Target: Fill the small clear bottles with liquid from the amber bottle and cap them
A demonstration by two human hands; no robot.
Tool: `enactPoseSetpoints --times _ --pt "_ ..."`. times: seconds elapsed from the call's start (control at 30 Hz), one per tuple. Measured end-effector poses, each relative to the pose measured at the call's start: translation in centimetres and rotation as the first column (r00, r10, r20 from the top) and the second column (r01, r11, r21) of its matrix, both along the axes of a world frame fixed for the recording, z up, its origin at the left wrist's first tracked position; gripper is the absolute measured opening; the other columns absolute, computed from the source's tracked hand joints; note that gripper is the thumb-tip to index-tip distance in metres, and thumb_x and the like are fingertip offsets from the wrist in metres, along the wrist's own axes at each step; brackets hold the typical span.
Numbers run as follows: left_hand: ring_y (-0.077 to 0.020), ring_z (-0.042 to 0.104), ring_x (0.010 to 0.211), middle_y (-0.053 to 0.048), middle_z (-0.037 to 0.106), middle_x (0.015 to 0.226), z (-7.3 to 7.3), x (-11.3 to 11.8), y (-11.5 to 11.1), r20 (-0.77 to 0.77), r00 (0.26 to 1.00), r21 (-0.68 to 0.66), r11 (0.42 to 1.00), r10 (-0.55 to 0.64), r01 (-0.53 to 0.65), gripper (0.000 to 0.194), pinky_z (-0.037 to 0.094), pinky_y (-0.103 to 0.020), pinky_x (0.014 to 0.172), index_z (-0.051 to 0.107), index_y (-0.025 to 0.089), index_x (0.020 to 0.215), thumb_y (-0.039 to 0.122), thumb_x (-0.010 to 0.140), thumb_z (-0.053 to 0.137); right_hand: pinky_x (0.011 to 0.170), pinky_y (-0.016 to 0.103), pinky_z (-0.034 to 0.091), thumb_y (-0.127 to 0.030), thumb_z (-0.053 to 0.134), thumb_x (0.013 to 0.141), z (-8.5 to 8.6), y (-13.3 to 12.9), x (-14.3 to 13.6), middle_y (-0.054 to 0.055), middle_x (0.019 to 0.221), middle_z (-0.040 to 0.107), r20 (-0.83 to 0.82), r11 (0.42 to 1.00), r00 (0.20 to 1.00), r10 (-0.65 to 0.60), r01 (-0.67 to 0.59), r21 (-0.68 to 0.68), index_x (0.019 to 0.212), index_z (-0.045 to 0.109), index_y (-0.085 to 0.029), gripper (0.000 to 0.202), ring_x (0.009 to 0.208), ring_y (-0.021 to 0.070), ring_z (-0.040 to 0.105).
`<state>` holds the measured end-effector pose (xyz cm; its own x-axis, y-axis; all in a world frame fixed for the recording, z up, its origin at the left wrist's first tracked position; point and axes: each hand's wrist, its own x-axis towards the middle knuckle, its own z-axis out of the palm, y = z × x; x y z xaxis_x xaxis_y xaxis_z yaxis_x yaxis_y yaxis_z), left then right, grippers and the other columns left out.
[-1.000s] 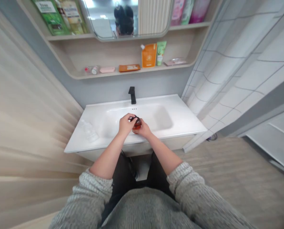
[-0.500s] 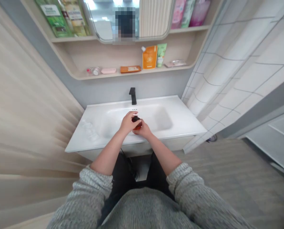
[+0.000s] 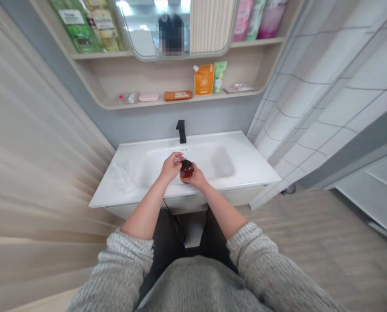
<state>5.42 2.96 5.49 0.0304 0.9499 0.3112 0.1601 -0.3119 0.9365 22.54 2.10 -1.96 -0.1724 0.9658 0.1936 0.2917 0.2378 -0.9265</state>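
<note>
Above the front part of the white sink, an amber-brown bottle point(image 3: 187, 171) with a dark upper part is held in my right hand point(image 3: 197, 177), whose fingers wrap round its right side and base. My left hand point(image 3: 172, 167) is beside the bottle's upper left, with its fingers curled and their tips at the black top point(image 3: 183, 161). The fingers partly cover that top, so its exact shape is hidden.
A black faucet point(image 3: 181, 131) rises behind the white sink point(image 3: 224, 162). Clear plastic items point(image 3: 124, 180) lie on the left counter. The shelf above holds an orange pouch point(image 3: 204, 80), a green tube point(image 3: 220, 77) and an orange packet point(image 3: 178, 95). A pale curtain point(image 3: 40, 173) hangs at left.
My left hand has shifted slightly left from over the bottle's top, its thumb drawn back. More of the bottle's dark upper part shows. My right hand keeps its hold.
</note>
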Motion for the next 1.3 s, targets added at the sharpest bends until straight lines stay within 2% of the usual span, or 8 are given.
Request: enactPoseSetpoints --times 0.23,0.47,0.57,0.67,0.8,0.93,1.13,1.3 --pt "-0.0236 0.077 0.106 -0.007 0.074 0.113 -0.1 0.5 -0.3 -0.21 0.975 0.126 0.991 0.077 -0.051 0.043 0.063 -0.043 0.101 0.071 0.023 0.113 0.023 0.073 0.087 0.085 0.036 0.063 -0.033 0.092 0.064 -0.4 0.2 -0.2 -0.001 0.103 0.079 -0.044 1.0 0.999 0.019 -0.019 0.0 0.125 0.06 -0.026 0.069 0.092 0.0223 0.077" --pt "-0.0206 0.079 0.106 -0.006 0.077 0.107 -0.3 0.1 -0.4 -0.121 0.993 0.06 0.998 -0.001 0.009 0.044 0.063 -0.039 0.101 0.07 0.023 0.128 0.021 0.085 0.077 0.089 0.036 0.063 -0.035 0.094 0.064 -0.4 0.3 -0.2 -0.002 0.105 0.08 -0.007 1.0 1.0 -0.015 0.015 -0.004 0.123 0.061 -0.026 0.068 0.093 0.0219 0.078" --pt "-0.0233 0.077 0.109 -0.008 0.078 0.116 -0.4 0.1 -0.6 -0.237 0.97 0.136 0.99 0.062 -0.03 0.038 0.064 -0.041 0.101 0.076 0.024 0.116 0.025 0.079 0.085 0.088 0.036 0.063 -0.034 0.093 0.065 -0.3 0.2 -0.3 -0.001 0.104 0.08 0.0 1.0 1.0 -0.016 0.016 0.0 0.122 0.061 -0.026 0.066 0.093 0.0221 0.078" --pt "-0.0233 0.078 0.1 -0.006 0.081 0.108 -0.7 0.5 -0.5 -0.234 0.962 0.119 0.986 0.143 -0.118 0.024 0.065 -0.043 0.1 0.078 0.024 0.103 0.027 0.08 0.086 0.086 0.035 0.063 -0.032 0.092 0.064 -0.2 0.1 -0.3 -0.001 0.104 0.08 -0.007 1.0 1.0 -0.016 0.016 0.005 0.122 0.061 -0.026 0.065 0.092 0.0222 0.077" --pt "-0.0228 0.08 0.096 -0.007 0.083 0.106 -1.1 0.8 -0.4 -0.159 0.975 0.06 0.987 0.157 -0.149 0.029 0.065 -0.043 0.1 0.078 0.024 0.109 0.024 0.081 0.085 0.089 0.036 0.062 -0.032 0.093 0.063 0.1 0.0 -0.2 0.0 0.105 0.081 -0.021 1.0 1.0 0.002 -0.002 0.002 0.121 0.064 -0.025 0.065 0.093 0.0223 0.077" --pt "-0.025 0.079 0.106 -0.008 0.082 0.116 -0.9 0.2 -0.8 -0.283 0.943 0.165 0.978 0.173 -0.13 0.025 0.063 -0.044 0.103 0.079 0.025 0.112 0.024 0.087 0.08 0.092 0.037 0.063 -0.032 0.093 0.063 0.1 -0.1 -0.2 0.002 0.107 0.081 -0.027 1.0 0.999 0.019 -0.019 0.014 0.123 0.066 -0.024 0.066 0.096 0.0233 0.077" --pt "-0.028 0.078 0.104 -0.01 0.082 0.119 0.9 -1.6 -1.3 -0.448 0.872 0.224 0.969 0.197 -0.104 0.025 0.062 -0.046 0.106 0.083 0.025 0.112 0.025 0.088 0.08 0.098 0.042 0.063 -0.039 0.096 0.065 -0.1 0.1 -0.3 0.005 0.121 0.079 -0.057 0.992 0.991 0.119 -0.117 0.045 0.14 0.063 -0.027 0.083 0.107 0.0264 0.077" --pt "-0.0256 0.079 0.102 -0.009 0.083 0.115 5.0 -6.2 0.0 -0.393 0.863 0.139 0.948 0.319 -0.287 0.035 0.062 -0.041 0.101 0.081 0.021 0.122 0.029 0.088 0.078 0.1 0.043 0.063 -0.045 0.091 0.075 -0.5 0.6 -0.4 0.015 0.157 0.06 -0.216 0.996 0.972 0.087 -0.086 0.014 0.161 0.045 -0.032 0.098 0.116 0.0255 0.074"
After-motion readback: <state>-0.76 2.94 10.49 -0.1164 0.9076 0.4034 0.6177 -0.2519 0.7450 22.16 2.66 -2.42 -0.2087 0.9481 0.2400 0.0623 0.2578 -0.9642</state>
